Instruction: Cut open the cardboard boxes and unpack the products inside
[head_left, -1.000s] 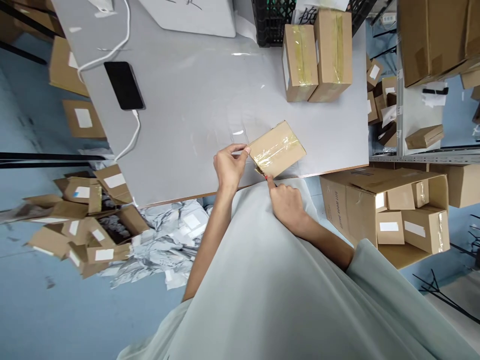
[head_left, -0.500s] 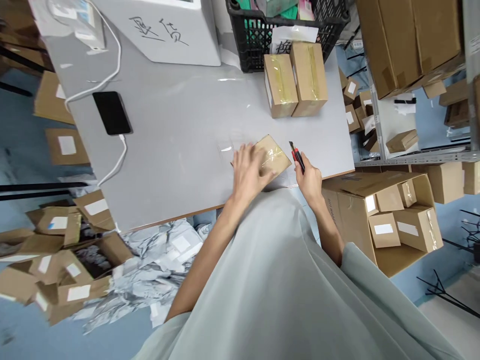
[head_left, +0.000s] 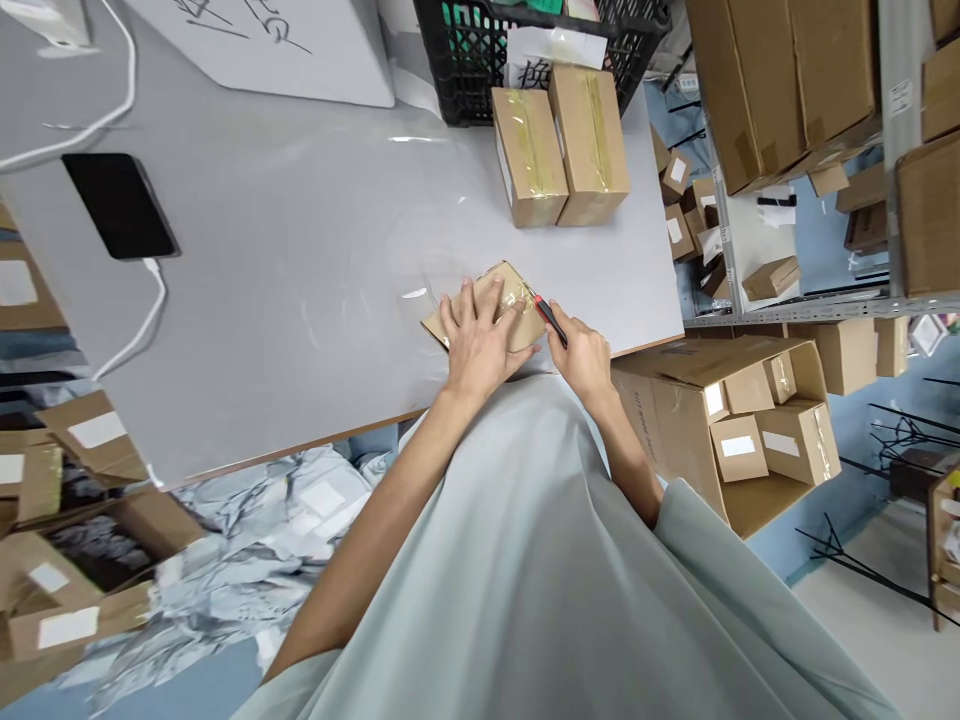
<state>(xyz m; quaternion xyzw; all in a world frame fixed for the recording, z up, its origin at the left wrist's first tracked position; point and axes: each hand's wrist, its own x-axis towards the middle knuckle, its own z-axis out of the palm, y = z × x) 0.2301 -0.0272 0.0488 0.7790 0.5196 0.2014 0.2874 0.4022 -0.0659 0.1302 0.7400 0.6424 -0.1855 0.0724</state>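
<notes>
A small taped cardboard box (head_left: 504,289) lies near the front edge of the grey table (head_left: 300,270). My left hand (head_left: 476,340) lies flat on top of it, fingers spread, pressing it down. My right hand (head_left: 583,356) grips a red and black utility knife (head_left: 550,320), whose tip touches the right side of the box. Two taller taped boxes (head_left: 559,145) stand side by side further back on the table.
A black phone (head_left: 120,205) on a white cable lies at the left. A black crate (head_left: 540,45) stands behind the two boxes. An open carton (head_left: 750,430) of small labelled boxes sits on the floor to the right, beside shelving. Torn boxes and grey bags litter the floor at the left.
My left hand went from pinching the box's corner to lying flat on its top. My right hand raised the knife beside the box, then brought its tip onto the box's right side.
</notes>
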